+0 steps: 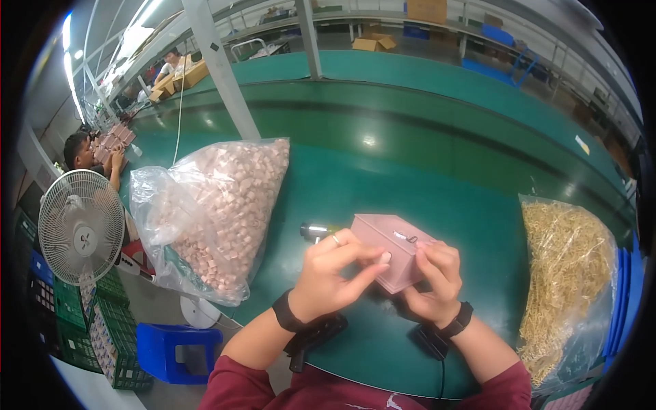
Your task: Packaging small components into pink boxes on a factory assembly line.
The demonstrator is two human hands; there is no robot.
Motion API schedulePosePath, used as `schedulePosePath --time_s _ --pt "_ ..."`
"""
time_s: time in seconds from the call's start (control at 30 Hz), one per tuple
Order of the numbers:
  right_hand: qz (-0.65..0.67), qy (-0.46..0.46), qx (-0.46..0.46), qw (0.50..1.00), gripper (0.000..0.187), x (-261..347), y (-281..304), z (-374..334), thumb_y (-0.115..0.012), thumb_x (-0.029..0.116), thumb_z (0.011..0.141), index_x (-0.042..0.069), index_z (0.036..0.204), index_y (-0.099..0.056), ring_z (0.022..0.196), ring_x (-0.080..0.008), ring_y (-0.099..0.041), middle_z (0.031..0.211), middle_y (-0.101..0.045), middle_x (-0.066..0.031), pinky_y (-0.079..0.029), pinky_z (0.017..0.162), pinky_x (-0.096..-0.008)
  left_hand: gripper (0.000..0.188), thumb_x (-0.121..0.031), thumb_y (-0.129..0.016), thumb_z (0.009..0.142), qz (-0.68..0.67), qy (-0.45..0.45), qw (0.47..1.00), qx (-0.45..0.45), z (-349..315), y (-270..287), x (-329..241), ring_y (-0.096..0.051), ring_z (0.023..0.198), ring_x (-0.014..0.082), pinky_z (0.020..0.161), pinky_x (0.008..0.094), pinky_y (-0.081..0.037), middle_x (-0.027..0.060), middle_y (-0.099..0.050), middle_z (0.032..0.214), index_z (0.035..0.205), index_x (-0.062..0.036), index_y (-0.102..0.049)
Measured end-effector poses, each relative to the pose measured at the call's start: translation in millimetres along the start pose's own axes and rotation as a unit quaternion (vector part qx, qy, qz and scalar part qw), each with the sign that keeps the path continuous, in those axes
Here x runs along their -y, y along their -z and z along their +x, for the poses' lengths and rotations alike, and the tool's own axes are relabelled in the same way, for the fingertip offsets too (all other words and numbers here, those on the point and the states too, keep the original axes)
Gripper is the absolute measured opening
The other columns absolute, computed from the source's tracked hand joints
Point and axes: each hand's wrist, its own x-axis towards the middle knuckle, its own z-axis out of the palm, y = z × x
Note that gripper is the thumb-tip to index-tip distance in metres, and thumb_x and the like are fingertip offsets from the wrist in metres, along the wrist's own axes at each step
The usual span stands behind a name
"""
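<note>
— Head view, over a green worktable [328,171]; at which step, and with what grip?

— Caught in close handwork, to judge by the fingers; with the left hand [338,272], pinching an apparent small pale piece [386,257] close by the left side of a pink box [403,268]; with the right hand [437,273], gripping the box's right end, beside a small metal fitting [400,235] and dark loop [412,239].

— And placed where?

— Held at an angle over the near middle of the table; between a clear bag of small pink pieces [232,205] to the left and a clear bag of gold-coloured pieces [564,280] to the right; too hidden underneath to tell if touching the tabletop.

— Calling for what next?

— Judging from the pose, for a steady right-hand hold and a narrow, exact left-hand pinch; also for care around the loop, so near the right fingertips.
</note>
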Motion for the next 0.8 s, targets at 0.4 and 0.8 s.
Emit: schedulePosePath --time_s 0.4,0.8 --pt "-0.002 -0.007 -0.010 1.000 0.055 5 -3 1 -0.070 -0.001 0.052 0.000 0.107 -0.065 0.096 -0.0302 -0.058 0.110 -0.061 -0.0123 -0.047 0.087 -0.0414 0.013 -0.005 -0.076 0.073 0.105 0.054 0.993 0.028 11 0 -30 -0.061 0.061 0.0184 0.055 0.0271 -0.046 0.0103 -0.061 0.066 0.076 0.0023 -0.066" --pt "0.011 0.020 0.008 1.000 0.056 8 1 5 -0.072 0.000 0.058 0.004 0.113 -0.063 0.097 -0.0293 -0.056 0.111 -0.060 -0.0104 -0.047 0.087 -0.0415 0.027 -0.022 -0.053 0.090 0.197 -0.059 0.977 -0.055 18 19 -23 -0.058 0.093 0.0287 0.082 0.0363 -0.046 0.0165 -0.061 0.098 0.099 0.0016 -0.062"
